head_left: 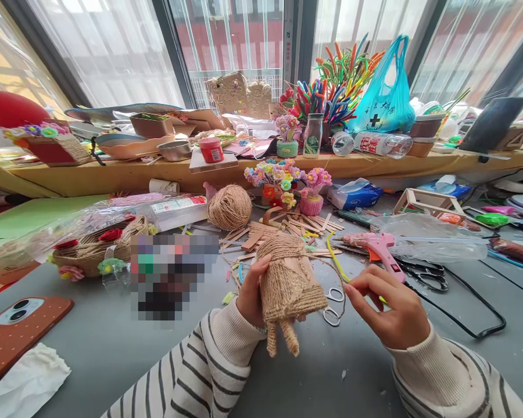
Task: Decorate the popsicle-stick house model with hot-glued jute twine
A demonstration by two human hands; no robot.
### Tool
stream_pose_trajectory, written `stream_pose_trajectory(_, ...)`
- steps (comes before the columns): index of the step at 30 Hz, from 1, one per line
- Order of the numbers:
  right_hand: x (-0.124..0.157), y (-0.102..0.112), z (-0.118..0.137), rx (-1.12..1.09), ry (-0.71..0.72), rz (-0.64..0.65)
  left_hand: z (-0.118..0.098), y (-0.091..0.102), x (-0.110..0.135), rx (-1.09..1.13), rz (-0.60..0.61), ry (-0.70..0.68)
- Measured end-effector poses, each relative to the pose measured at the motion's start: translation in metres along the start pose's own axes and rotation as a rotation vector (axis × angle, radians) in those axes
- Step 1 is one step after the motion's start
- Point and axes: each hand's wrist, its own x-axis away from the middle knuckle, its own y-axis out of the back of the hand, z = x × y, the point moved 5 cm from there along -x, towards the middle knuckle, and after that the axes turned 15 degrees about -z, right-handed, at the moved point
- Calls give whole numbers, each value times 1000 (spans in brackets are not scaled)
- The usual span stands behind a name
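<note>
My left hand [249,293] is wrapped around a jute-covered object [289,284] with two twine-wrapped legs at its bottom, held just above the grey table [113,348]. My right hand [390,310] is to its right, fingers pinched on a thin strand of jute twine [336,268] that runs back to the wrapped object. Small scissors [333,305] lie between the two hands. A ball of jute twine [229,207] sits farther back, beside a pile of wooden craft sticks [283,226].
A pink glue gun [377,247] with a black cord lies to the right by black scissors [427,274]. A twine basket with flowers [96,249] and a phone [20,328] are at the left. Flower pots, bottles and a blue bag crowd the wooden ledge [157,171].
</note>
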Motion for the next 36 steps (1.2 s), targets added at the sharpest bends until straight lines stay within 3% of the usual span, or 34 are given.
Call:
stream_pose_trajectory(2, -2, 2, -3, 63, 46, -17, -3, 2, -1, 53, -69, -27)
stream_pose_trajectory(4, -2, -2, -15, 155, 64, 48, -4, 3, -1, 90, -122, -34)
stream_pose_trajectory(8, 10, -23, -41, 236, 88, 356, -5, 1, 0, 87, -110, -5)
stream_pose_trajectory(15, 22, -26, -47, 335, 44, 265, -11, 7, -1, 137, -117, -31)
stream_pose_trajectory(25, 26, -29, -40, 468, 29, 493, -16, 4, -1, 353, -139, -1)
stream_pose_trajectory(29, 31, -25, -40, 655, 7, 538, -12, -3, 2, 365, -44, 81)
stream_pose_trajectory(31, 34, -22, -43, 748, -8, 560, -11, -3, 2, 354, -84, 99)
stream_pose_trajectory(36, 36, -19, -50, 833, -62, 619, -15, 0, 3, 337, -207, -24)
